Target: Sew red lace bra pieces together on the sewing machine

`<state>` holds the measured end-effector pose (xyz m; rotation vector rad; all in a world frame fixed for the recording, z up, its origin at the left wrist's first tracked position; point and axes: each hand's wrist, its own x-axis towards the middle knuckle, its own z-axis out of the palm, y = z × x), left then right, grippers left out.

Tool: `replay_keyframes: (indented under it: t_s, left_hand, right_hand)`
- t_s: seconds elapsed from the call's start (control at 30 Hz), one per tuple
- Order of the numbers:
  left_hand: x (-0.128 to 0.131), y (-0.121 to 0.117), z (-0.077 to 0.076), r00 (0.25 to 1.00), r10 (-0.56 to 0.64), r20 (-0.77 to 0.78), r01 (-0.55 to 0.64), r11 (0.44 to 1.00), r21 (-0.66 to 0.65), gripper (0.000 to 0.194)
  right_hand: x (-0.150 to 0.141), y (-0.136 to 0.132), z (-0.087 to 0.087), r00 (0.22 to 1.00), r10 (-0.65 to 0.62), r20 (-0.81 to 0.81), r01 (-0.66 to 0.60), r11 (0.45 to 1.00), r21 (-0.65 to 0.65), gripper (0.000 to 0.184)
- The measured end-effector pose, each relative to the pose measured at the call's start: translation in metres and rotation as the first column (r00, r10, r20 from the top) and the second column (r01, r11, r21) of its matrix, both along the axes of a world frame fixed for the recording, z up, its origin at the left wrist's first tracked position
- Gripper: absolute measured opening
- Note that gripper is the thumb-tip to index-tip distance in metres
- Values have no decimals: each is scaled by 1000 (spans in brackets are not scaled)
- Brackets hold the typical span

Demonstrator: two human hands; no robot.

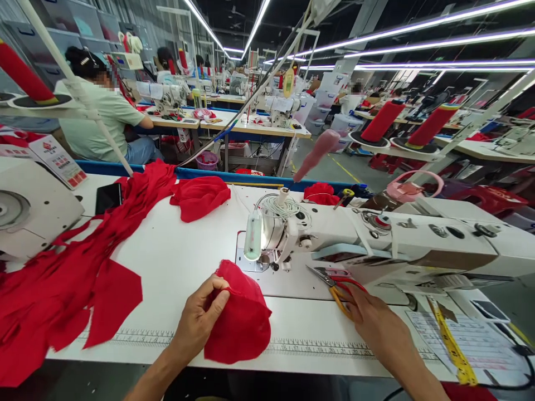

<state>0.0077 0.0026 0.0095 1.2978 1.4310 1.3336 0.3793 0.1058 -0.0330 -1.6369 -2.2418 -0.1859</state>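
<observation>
My left hand (pixel 205 312) pinches the upper edge of a red fabric piece (pixel 244 323) between thumb and fingers. The piece is rounded and hangs over the front part of the sewing table, partly covering the printed ruler. My right hand (pixel 374 317) is at the orange and red handles of a pair of scissors (pixel 340 292), its fingers closed about them and partly hidden. The blades point left, toward the needle area of a white sewing machine (pixel 330 231). The machine's presser foot (pixel 263 262) stands just beyond the red piece, apart from it.
Heaped red fabric (pixel 83 278) covers the table's left side, near a black phone (pixel 108 197). Another red piece (pixel 200 197) lies behind. A yellow tape measure (pixel 453 345) and a written sheet (pixel 497 345) lie at right. Red thread cones (pixel 382 120) stand beyond; a co-worker (pixel 98 111) sits left.
</observation>
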Motion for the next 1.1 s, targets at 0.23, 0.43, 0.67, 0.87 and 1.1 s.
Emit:
replay_keyframes:
  t_s: [0.23,0.43,0.67,0.87,1.1]
  left_hand:
    - [-3,-1,3,1000,6,5,-6,999,41,24]
    - [-5,-4,6,995,-34,99,36,999,-19,27]
    - [-9,-6,9,995,-40,89,41,999,-8,27]
    - [-10,-9,21,998,-64,-19,65,997,36,26]
    - [-7,-10,23,999,7,-51,-2,995,96,23]
  right_hand:
    - [5,9,4,991,120,67,-124,991,52,29]
    - [-18,-8,27,975,209,-79,-211,977,-13,17]
    - [-94,-34,92,873,457,-168,-484,853,-195,32]
    - [-134,-28,121,798,587,-136,-602,774,-195,33]
    - [-149,-25,123,753,653,-83,-657,737,-161,29]
